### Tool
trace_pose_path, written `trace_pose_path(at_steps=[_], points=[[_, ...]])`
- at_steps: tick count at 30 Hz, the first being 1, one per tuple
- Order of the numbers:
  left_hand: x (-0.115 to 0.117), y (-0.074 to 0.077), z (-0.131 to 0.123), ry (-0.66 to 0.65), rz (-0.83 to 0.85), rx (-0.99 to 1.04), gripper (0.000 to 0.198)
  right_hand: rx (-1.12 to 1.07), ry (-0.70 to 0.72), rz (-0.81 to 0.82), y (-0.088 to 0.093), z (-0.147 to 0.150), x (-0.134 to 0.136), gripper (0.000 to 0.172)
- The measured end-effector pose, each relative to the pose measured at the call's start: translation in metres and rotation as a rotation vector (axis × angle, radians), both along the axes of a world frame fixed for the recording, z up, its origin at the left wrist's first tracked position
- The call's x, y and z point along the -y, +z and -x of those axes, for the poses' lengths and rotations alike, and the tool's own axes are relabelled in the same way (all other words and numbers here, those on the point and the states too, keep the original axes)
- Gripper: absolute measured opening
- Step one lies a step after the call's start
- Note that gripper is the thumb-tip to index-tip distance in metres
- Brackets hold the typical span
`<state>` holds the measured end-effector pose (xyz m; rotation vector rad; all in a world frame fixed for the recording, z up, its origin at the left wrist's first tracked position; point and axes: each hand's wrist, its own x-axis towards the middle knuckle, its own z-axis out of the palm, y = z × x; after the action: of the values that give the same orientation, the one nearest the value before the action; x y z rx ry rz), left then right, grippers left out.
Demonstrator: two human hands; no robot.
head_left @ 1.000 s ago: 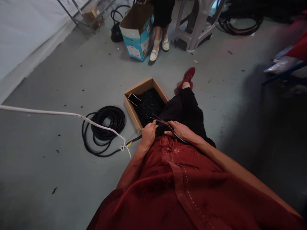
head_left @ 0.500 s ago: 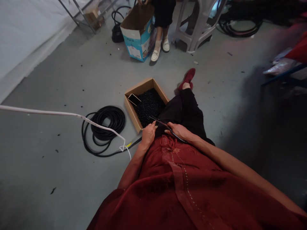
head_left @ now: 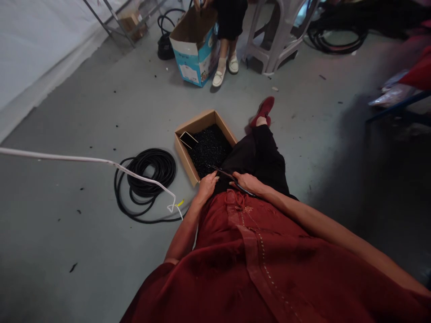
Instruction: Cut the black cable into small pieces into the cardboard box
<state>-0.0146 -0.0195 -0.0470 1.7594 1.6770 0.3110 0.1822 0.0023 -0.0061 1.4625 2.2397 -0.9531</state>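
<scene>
Grey floor (head_left: 101, 251), scissors (head_left: 222, 171) in right hand (head_left: 249, 183)

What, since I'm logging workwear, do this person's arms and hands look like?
The left hand and right hand look ungloved, the forearms bare. The left sleeve is dark red and stops short of the forearm; the right one's end isn't visible.

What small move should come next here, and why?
Perhaps ease the left hand slightly back before working the scissors-like tool. The right hand grips that tool, and the left hand sits close beside its front end, which points toward the brown cardboard box of small black pieces. Anything the left hand pinches is too small to make out.
</scene>
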Motion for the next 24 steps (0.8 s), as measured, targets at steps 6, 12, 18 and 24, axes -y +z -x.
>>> trace_pose_path(at_steps=[6, 12, 18, 24], points=[[0.002, -0.006, -0.001, 0.0, 0.026, 0.0, 0.038, 0.032, -0.016, 0.027, -0.006, 0.001, 0.0, 0.041], [0.0, -0.01, -0.001, 0.057, 0.062, 0.087, 0.036, 0.034, -0.046, 0.025, -0.01, 0.002, -0.001, 0.044], [0.0, -0.006, -0.002, 0.193, 0.096, 0.288, 0.039, 0.022, -0.092, 0.043, -0.012, -0.001, -0.004, 0.042], [-0.007, 0.016, -0.008, 0.425, 0.104, 0.69, 0.054, -0.117, -0.228, -0.009, -0.003, -0.006, -0.008, 0.044]])
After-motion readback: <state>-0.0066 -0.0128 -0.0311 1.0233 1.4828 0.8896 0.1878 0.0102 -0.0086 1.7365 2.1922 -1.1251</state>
